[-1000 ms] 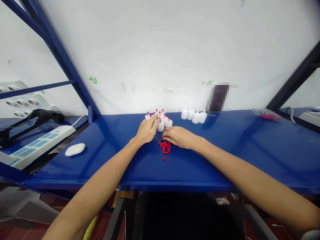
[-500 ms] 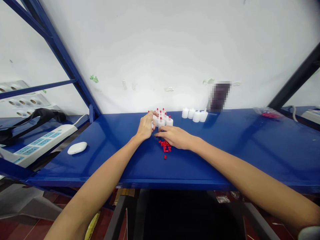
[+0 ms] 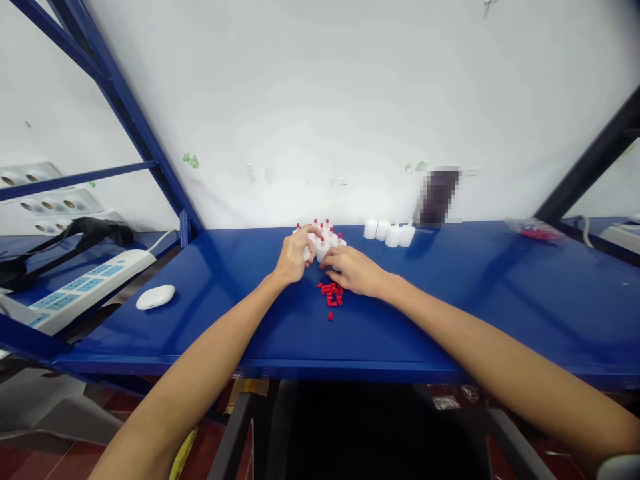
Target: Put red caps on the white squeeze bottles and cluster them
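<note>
Right hand (image 3: pixel 354 270) has shifted rightward, finger grip unclear; left hand (image 3: pixel 292 259) curls its fingers round a white bottle (image 3: pixel 307 254); bumping knuckles could topple red-capped bottles (image 3: pixel 322 252).

The table (image 3: pixel 500 300) is blue, with a smooth, flat top. Between and just beyond the left grip (image 3: pixel 294 258) and right grip (image 3: pixel 353 270) stands a cluster of red-capped bottles (image 3: pixel 323 249), partly hidden. Loose red caps (image 3: pixel 332 293) lie just nearer than the right grip, one apart from the pile. Four white bottles (image 3: pixel 393 235) stand beyond it, to the right. A white case (image 3: pixel 155 297) lies well left of the left grip; a clear bag (image 3: pixel 534 230) rests far right of the right grip.
</note>
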`<state>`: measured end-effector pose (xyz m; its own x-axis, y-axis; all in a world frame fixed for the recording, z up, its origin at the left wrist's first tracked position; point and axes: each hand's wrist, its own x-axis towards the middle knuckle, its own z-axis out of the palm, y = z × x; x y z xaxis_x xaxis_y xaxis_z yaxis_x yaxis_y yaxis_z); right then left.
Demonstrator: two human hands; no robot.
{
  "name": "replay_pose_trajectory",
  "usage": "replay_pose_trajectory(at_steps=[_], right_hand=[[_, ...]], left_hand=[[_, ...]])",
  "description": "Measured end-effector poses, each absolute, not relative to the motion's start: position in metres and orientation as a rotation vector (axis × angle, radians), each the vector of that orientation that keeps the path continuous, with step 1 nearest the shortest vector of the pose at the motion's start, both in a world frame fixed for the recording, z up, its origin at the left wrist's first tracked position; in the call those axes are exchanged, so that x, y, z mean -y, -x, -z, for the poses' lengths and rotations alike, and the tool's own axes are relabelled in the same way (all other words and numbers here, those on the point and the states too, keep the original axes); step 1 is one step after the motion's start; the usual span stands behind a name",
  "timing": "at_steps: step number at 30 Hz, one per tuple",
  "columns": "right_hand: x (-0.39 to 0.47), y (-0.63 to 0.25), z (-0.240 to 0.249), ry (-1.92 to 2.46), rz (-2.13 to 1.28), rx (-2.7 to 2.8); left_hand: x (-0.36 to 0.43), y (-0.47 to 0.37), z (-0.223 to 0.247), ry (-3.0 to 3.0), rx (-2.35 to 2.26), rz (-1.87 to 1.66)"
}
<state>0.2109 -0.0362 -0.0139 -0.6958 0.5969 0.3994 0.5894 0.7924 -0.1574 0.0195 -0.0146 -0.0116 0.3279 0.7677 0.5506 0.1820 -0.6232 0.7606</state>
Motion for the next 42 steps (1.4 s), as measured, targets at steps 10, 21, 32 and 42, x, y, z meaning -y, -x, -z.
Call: replay_pose_trajectory(at_steps=[10, 21, 32, 42], right_hand=[[0.061, -0.194, 0.006, 0.824, -0.499, 1.788], [0.061, -0.194, 0.009, 0.806, -0.453, 1.821], [0.069, -0.202, 0.008, 0.666, -0.278, 2.182], [0.056, -0.219, 0.001, 1.023, 0.033, 2.083]], left_hand=[[0.023, -0.023, 0.01, -2.007, -0.76, -1.094], [0.029, -0.024, 0.004, -2.182, -0.732, -1.035], [0.026, -0.029, 0.011, -1.944, -0.82, -1.241], [0.021, -0.026, 0.012, -1.927, -0.928, -1.287]])
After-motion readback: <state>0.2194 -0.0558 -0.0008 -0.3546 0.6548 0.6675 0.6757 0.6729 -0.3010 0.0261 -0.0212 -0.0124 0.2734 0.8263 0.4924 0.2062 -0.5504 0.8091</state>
